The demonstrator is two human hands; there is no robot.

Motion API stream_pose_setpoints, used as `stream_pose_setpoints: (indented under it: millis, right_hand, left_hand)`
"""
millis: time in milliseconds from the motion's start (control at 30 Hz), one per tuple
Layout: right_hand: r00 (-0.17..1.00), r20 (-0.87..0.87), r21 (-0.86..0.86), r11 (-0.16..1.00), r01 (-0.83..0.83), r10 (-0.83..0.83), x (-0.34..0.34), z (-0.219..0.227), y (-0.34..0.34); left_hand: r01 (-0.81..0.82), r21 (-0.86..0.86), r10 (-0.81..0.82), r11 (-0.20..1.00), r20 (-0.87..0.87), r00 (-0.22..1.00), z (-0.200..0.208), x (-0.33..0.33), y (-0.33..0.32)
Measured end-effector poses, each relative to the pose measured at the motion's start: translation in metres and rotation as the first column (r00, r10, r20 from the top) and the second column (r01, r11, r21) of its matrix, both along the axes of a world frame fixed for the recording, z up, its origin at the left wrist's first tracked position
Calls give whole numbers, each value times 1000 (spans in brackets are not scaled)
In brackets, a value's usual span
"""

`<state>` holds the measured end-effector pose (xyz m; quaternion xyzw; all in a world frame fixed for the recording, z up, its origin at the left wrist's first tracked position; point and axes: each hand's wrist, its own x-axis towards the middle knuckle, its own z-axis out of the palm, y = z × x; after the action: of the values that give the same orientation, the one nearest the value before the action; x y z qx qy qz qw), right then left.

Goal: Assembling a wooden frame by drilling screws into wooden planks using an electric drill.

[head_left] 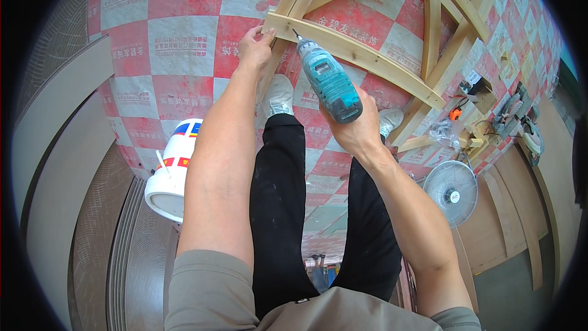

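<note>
My right hand (355,124) is wrapped round the handle of a teal cordless drill (324,73). The drill's thin dark bit points at the left part of a pale wooden slat (361,55); whether it touches the wood I cannot tell. With its fingers closed on the slat's left end is my left hand (256,48). That slat lies across two legs of a wooden frame (450,61), which spreads out toward the far side. The palm side of my right hand is hidden behind the drill.
A white bucket (168,187) stands left of my legs. At the right are a round fan (451,195), an orange tape measure (455,113), an open box (481,93) and scattered tools (517,113). Long panels (67,129) line the left side. Red-and-white checked sheeting (184,43) covers the floor.
</note>
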<state>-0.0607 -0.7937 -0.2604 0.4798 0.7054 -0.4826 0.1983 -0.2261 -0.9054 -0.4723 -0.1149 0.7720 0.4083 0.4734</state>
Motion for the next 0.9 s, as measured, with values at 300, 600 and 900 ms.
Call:
stream_pose_setpoints:
  millis: [300,600,900]
  right_hand:
    - [1000,9,24,1000,10,-10,-10,6,5]
    - [970,216,20,992,-122,115,-42,20,16]
    - [947,298,14,991,-130,120,-60,26,14]
  left_hand:
    - [-10,10,10,1000,12,1000,-2,-1,-1]
    - [23,-6,-23,1000,-43,999,-5,-3,-2]
    - [73,68,-57,995,-217,975,120,6,9]
